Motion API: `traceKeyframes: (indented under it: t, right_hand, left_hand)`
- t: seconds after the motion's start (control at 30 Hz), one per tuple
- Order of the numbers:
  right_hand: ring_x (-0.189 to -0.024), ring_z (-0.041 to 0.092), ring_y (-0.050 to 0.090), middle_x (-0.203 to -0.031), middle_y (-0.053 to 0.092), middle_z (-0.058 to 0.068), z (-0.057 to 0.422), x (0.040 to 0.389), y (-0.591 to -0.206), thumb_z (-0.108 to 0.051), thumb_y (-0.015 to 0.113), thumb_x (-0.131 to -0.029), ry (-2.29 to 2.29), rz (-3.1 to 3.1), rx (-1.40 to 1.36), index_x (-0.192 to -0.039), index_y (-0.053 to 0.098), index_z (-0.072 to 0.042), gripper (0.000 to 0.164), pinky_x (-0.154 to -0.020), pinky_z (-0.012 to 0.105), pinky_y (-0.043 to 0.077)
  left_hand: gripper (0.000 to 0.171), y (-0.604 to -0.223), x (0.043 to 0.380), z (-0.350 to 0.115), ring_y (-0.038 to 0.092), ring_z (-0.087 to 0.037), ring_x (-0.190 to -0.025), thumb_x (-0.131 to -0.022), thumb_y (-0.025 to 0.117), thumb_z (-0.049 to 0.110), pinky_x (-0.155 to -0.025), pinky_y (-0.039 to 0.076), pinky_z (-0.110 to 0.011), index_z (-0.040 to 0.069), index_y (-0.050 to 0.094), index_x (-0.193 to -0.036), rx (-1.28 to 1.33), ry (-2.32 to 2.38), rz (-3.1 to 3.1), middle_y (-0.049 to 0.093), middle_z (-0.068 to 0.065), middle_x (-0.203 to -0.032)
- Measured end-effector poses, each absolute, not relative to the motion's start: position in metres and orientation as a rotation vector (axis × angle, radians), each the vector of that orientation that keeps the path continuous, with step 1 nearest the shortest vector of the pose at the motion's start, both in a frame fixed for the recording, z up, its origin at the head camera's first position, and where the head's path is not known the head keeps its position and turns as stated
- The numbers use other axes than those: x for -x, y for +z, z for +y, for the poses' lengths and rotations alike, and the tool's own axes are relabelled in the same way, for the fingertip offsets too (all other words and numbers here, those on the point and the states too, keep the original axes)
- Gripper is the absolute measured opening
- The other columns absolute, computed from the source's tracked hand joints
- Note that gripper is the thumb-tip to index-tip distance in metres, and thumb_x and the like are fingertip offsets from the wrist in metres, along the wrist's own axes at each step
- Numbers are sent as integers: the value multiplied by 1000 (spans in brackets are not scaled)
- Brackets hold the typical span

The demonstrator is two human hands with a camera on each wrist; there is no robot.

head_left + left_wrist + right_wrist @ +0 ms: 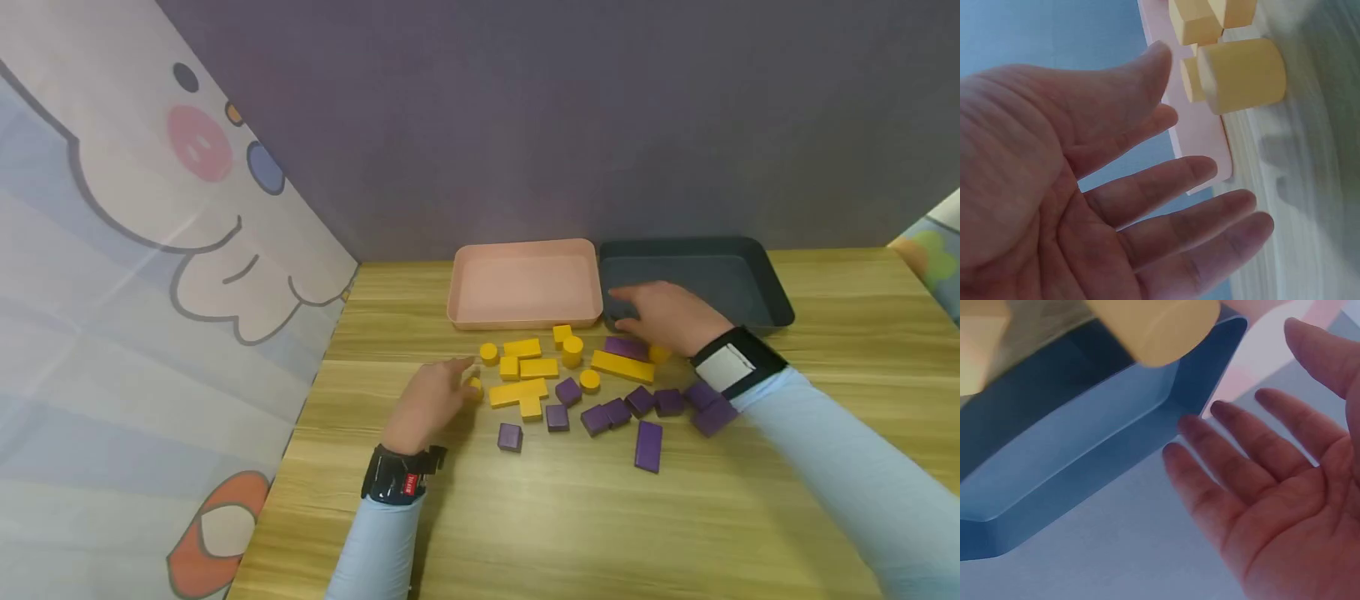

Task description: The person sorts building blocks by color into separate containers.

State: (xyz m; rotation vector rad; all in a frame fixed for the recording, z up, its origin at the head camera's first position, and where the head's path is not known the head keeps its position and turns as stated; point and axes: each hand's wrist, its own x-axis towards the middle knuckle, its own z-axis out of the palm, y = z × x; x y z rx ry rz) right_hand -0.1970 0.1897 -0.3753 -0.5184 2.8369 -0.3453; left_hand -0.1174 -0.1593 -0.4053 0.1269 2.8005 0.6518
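My left hand (427,404) is at the left end of the scattered blocks, its fingers loosely spread around nothing. Close to its fingertips stands a yellow cylinder (1247,75), partly hidden in the head view. My right hand (667,315) hovers over the front of the dark tray (772,292), with fingers extended and nothing held, as the right wrist view shows. Below that hand lie a purple block (626,347) and a long yellow block (622,367). Another yellow cylinder (1160,325) appears large in the right wrist view, apart from the fingers.
A pink tray (525,323) stands left of the dark one, against the grey backdrop (525,125). Several yellow blocks (538,368) and purple cubes (557,418) lie loose on the wooden table (525,533). A flat purple block (648,447) is nearer the front.
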Motion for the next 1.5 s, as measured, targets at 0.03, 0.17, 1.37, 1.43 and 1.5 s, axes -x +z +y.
traceKeyframes:
  t: [0.03, 0.17, 1.37, 1.43, 1.5]
  right_hand:
    - [-130, 45, 61, -144, 63, 23, 184, 199, -376, -24, 70, -99, -335, 2833, 521, -150, 54, -4, 57, -111, 63, 47]
    - [-125, 41, 66, -140, 67, 20, 165, 205, -380, -17, 70, -99, -322, 2848, 593, -145, 61, -6, 48, -109, 59, 50]
    - [-71, 19, 56, -80, 71, 2, 148, 220, -398, 2, 72, -92, -326, 2846, 732, -91, 80, -10, 15, -71, 33, 54]
    - [-70, 19, 56, -79, 70, 2, 149, 220, -400, 3, 71, -93, -318, 2846, 737, -91, 79, -9, 15, -70, 32, 53]
    - [-69, 18, 56, -79, 70, 2, 151, 218, -402, 3, 71, -92, -314, 2847, 742, -91, 79, -9, 15, -69, 32, 54]
  left_hand:
    - [52, -407, 117, -159, 58, -18, -75, -96, 75, 24, -68, 52, -32, 16, 61, -146, -129, 641, 2800, 63, -9, -148]
    - [48, -412, 117, -158, 59, -18, -78, -93, 78, 23, -67, 49, -28, 15, 67, -139, -150, 619, 2797, 71, -10, -137]
    - [34, -389, 147, -169, 69, -25, -105, -92, 76, 15, -91, 61, -43, 6, 75, -126, -242, 665, 2892, 76, -11, -121]
    - [35, -383, 158, -168, 70, -27, -107, -93, 76, 13, -90, 62, -42, 5, 74, -127, -288, 710, 2880, 75, -12, -123]
    - [35, -378, 172, -164, 72, -29, -110, -92, 76, 12, -91, 63, -42, 5, 74, -127, -332, 729, 2880, 74, -12, -128]
